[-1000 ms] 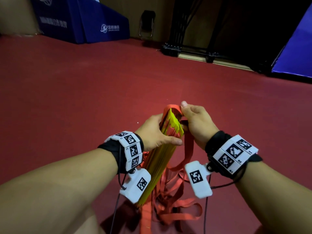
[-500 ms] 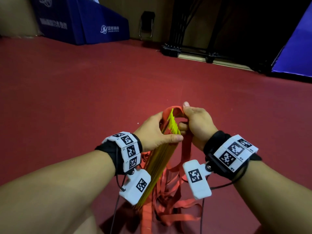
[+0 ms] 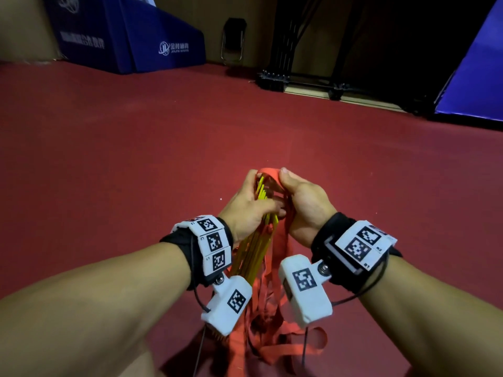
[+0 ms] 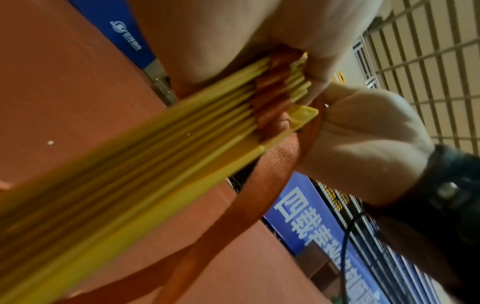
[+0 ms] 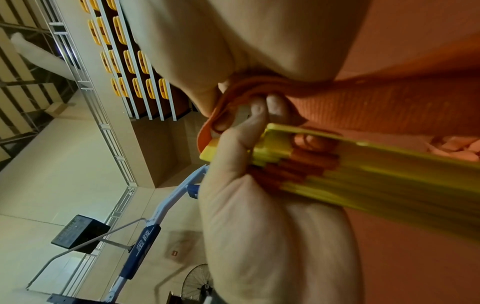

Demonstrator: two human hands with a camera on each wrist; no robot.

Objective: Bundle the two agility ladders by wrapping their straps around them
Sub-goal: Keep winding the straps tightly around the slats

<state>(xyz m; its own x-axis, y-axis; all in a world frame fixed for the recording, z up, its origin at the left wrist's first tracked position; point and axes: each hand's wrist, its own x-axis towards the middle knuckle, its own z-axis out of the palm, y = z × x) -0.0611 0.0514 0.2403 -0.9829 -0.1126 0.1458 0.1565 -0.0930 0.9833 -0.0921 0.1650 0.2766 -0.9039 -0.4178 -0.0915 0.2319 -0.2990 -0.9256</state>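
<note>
A stack of flat yellow ladder rungs [image 3: 254, 254] threaded on orange straps is held up in front of me over the red floor. My left hand [image 3: 249, 205] grips the upper end of the rung stack [image 4: 161, 156], thumb across it. My right hand [image 3: 303, 202] holds a bunch of the orange strap [image 3: 269, 174] looped over the top end of the rungs; its curled fingers pinch the strap [image 5: 249, 90] beside the rung stack [image 5: 363, 162]. A wide orange strap [image 4: 249, 197] runs down past the rungs. Loose strap loops [image 3: 275, 341] hang in a tangle below.
Red floor [image 3: 136, 159] all around. A blue padded block [image 3: 152, 39] stands at the far left, a folding chair [image 3: 232, 39] and a black metal frame [image 3: 299, 80] at the back, a blue mat [image 3: 479, 72] at the right.
Both hands have drawn closer together and a little forward. The right hand has pulled the strap loop tighter over the top of the rungs, hiding most of the yellow ends.
</note>
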